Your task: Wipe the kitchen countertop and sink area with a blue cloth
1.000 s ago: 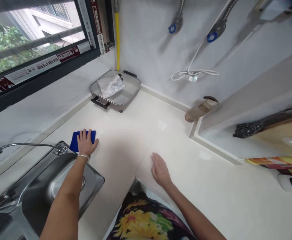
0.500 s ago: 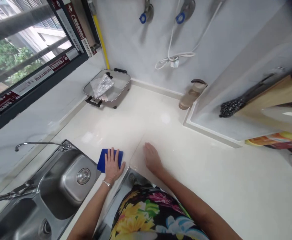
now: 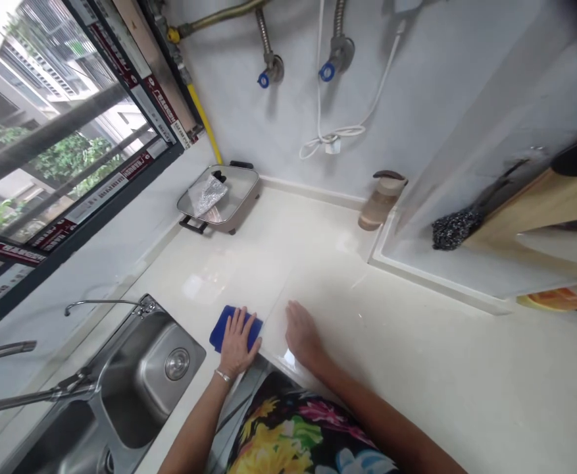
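While the left hand (image 3: 237, 342) lies splayed on blue cloth (image 3: 219, 329), the right hand (image 3: 302, 332) rests slightly bent.

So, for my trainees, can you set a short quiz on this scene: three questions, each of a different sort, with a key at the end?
1. True or false: the left hand rests on the blue cloth.

2. Which of these stands in the far corner of the counter, at the lower end of the yellow pipe?
A) a wooden stool
B) a lidded pan
C) a stack of plates

3. Fill the gap: the bracelet is on the person's ____ wrist.

Key: 1. True. 2. B. 3. Left.
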